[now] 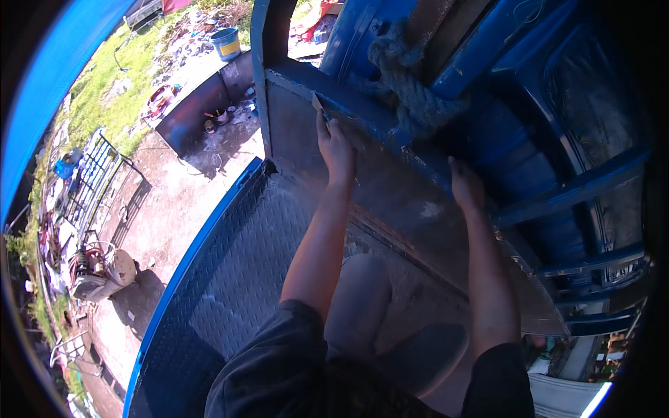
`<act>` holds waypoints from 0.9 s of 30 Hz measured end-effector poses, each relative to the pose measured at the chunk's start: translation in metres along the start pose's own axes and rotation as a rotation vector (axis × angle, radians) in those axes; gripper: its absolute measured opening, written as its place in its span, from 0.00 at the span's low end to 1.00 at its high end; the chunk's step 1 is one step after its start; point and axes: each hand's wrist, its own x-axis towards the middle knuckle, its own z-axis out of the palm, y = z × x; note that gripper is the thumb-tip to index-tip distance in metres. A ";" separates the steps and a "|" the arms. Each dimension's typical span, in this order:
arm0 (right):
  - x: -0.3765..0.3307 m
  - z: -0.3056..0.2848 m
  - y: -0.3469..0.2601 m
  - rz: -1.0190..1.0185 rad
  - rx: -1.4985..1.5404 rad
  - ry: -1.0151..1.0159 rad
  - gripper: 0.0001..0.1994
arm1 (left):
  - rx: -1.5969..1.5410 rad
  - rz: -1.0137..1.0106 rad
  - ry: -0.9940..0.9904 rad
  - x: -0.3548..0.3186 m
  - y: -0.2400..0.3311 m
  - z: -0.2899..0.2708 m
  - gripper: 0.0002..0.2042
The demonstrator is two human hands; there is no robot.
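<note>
Our left hand (338, 150), near twelve o'clock, is mostly closed around a small blade (317, 102), index finger stretched along it, with the tip up against the top of the grey panel (401, 191), just beneath the blue rail (355, 111). Our right hand (467, 188), close to three o'clock, is partly curled at that same rail; its fingers lie in shade, so we cannot tell whether it grips or merely rests there. A thick rope (411, 80) lies bunched over the blue metalwork at one o'clock. At eight o'clock we have a treadplate (240, 261) with a blue edge. Of the containers, a blue bucket (226, 45) with a yellow patch stands upright at eleven o'clock; what it holds we cannot make out. At ten o'clock, small pots (221, 117) sit near one another beside the dark metal walls (191, 108), their contents too small to tell. Between eight and nine o'clock, a round-ended tank (122, 268) lies on the ground, and at nine a barred frame (94, 177) leans.
</note>
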 end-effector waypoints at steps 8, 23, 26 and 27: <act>-0.012 -0.012 0.000 0.008 -0.052 -0.050 0.29 | 0.098 0.253 0.140 0.010 0.004 -0.007 0.28; -0.002 -0.009 -0.012 0.021 -0.053 -0.020 0.29 | 0.038 0.097 0.063 0.058 0.058 -0.041 0.29; -0.002 -0.007 -0.015 0.001 -0.035 -0.012 0.29 | 0.009 0.144 0.063 0.074 0.062 -0.050 0.29; -0.002 -0.005 -0.015 -0.008 -0.029 -0.006 0.29 | -0.002 0.134 0.087 0.081 0.068 -0.055 0.29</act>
